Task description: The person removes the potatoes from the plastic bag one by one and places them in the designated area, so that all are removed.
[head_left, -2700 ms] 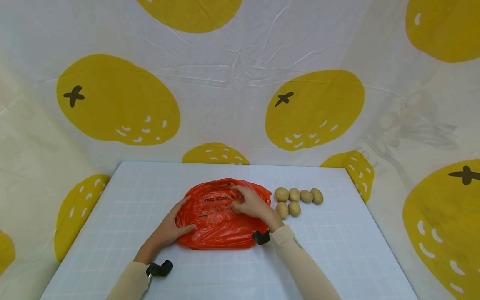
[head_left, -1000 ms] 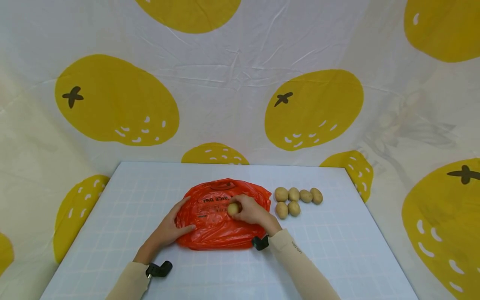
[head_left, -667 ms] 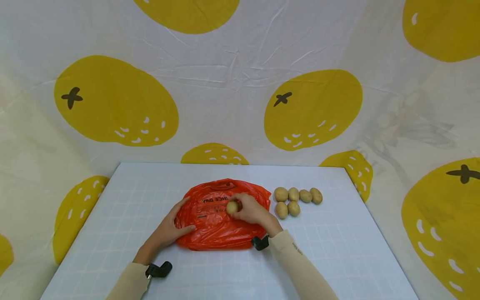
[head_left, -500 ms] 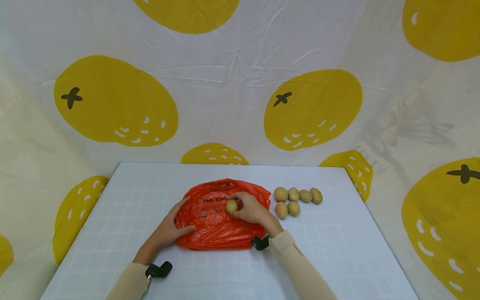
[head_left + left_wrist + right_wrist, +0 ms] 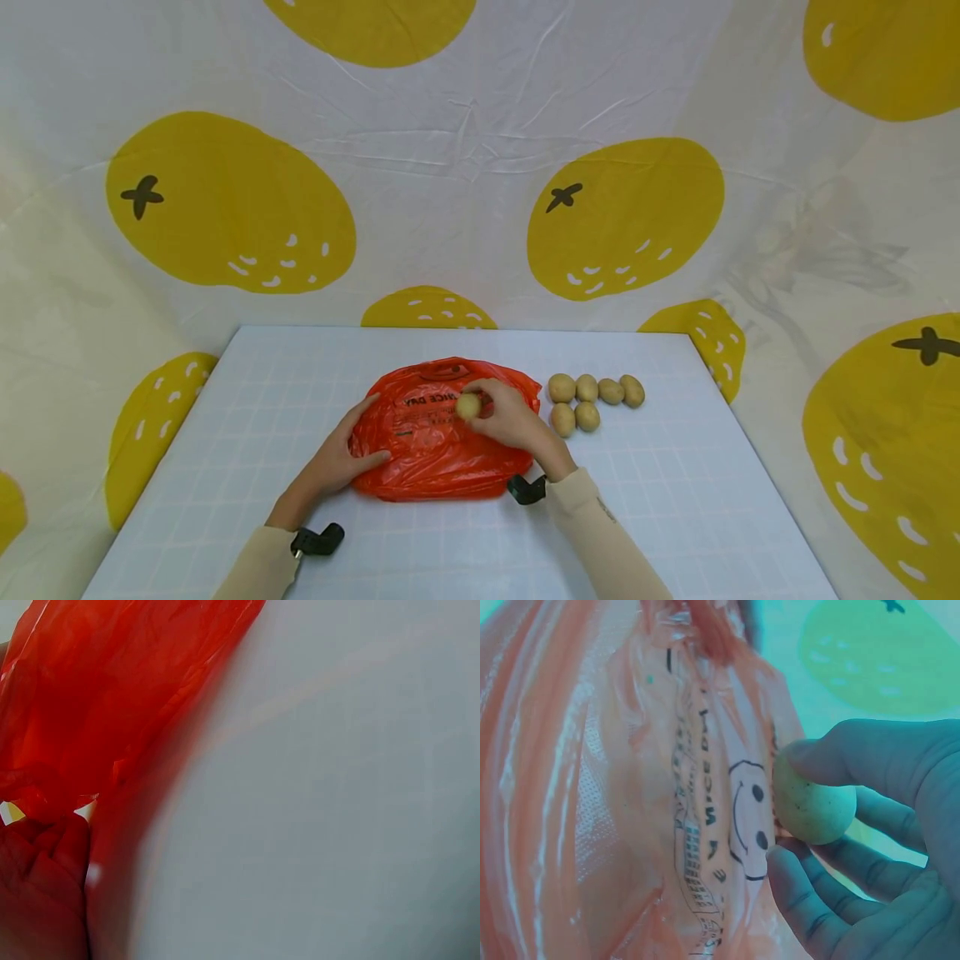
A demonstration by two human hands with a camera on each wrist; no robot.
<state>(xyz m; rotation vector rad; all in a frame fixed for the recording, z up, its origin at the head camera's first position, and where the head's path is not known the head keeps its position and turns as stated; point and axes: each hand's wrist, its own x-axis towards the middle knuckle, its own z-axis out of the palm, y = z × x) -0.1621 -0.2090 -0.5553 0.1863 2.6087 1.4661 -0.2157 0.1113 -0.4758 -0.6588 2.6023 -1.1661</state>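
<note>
A red plastic bag (image 5: 435,467) with black lettering sits bunched on the table. My left hand (image 5: 337,450) rests against its left side, fingers along the edge and thumb stretched out over the front. In the left wrist view only part of that hand (image 5: 45,892) shows, beneath the red plastic. My right hand (image 5: 513,421) pinches a small potato (image 5: 468,406) over the right half of the bag. The right wrist view shows the thumb on one side of this potato (image 5: 817,806) and fingers on the other, beside the bag's printed smiley face.
Several potatoes (image 5: 587,417) lie in two rows just right of the bag. The table (image 5: 660,492) has a pale checked cover. Behind it hangs a white cloth (image 5: 442,200) printed with yellow fruit.
My right hand has drawn down from the bag's upper part, and the potato it holds shows more fully. In the last half second hand and potato shifted slightly up and right. My left hand has stayed still.
</note>
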